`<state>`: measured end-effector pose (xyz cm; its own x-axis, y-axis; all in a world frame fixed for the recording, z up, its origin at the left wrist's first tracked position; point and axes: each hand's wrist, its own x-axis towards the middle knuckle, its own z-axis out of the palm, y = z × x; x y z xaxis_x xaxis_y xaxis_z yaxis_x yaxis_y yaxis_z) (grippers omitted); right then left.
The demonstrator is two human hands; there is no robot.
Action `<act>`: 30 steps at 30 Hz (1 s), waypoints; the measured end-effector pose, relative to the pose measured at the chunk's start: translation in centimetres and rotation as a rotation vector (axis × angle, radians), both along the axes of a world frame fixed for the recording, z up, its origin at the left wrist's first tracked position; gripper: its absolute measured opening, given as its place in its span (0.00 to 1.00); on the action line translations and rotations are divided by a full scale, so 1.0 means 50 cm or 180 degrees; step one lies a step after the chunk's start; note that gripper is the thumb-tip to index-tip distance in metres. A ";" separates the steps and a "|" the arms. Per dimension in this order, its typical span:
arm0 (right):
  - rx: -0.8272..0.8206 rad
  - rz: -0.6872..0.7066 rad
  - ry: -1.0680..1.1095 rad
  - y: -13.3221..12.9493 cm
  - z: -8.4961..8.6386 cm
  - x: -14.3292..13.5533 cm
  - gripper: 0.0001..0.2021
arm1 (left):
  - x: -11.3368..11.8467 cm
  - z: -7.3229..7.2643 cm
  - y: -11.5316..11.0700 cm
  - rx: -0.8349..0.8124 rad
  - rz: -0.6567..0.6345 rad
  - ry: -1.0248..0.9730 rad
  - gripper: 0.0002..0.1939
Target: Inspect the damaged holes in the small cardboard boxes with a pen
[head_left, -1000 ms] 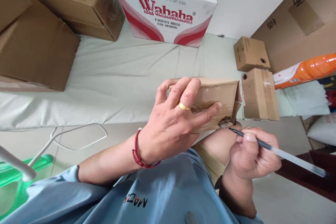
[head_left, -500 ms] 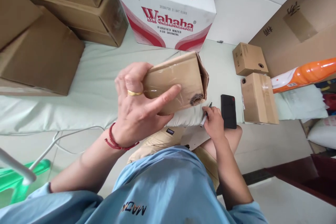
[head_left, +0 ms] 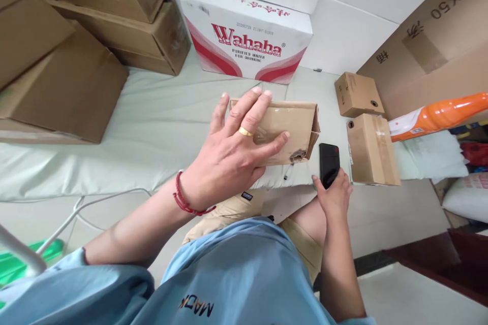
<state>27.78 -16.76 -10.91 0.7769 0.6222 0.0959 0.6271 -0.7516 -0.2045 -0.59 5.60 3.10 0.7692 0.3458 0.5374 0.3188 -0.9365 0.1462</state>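
Note:
My left hand lies over a small brown cardboard box, its fingers spread across the top and near side. The box rests on the pale green cloth, and a dark, torn-looking patch shows at its lower right corner. My right hand is at the near end of a black phone, thumb on one side and fingers on the other. The phone lies flat at the cloth's front edge. Just below the box is a small dark object, too small to make out.
A white and red Wahaba-style water carton stands at the back. Large brown boxes fill the left. Two small boxes and an orange bottle-like object are at the right, before a big carton.
The small box has come down onto the cloth and to the right, and my left hand's fingers have spread. My right hand has let go of the pen and moved right to the phone.

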 end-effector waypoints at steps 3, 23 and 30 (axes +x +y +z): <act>-0.0269 -0.0181 -0.0008 0.008 0.012 -0.001 0.49 | 0.016 -0.002 -0.002 0.0015 0.0078 -0.0008 0.29; 0.1699 -0.0064 0.1262 -0.025 0.115 -0.086 0.42 | 0.027 -0.033 -0.036 0.0251 0.0137 -0.0205 0.22; 0.2552 0.0667 0.1521 0.004 0.213 -0.230 0.45 | 0.033 -0.031 -0.027 0.0240 0.0235 -0.0191 0.22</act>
<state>16.30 -16.58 -0.26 0.7246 0.6400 0.2555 0.4500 -0.1586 -0.8788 1.06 4.24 1.53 0.7087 0.3572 0.6084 0.3801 -0.9198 0.0972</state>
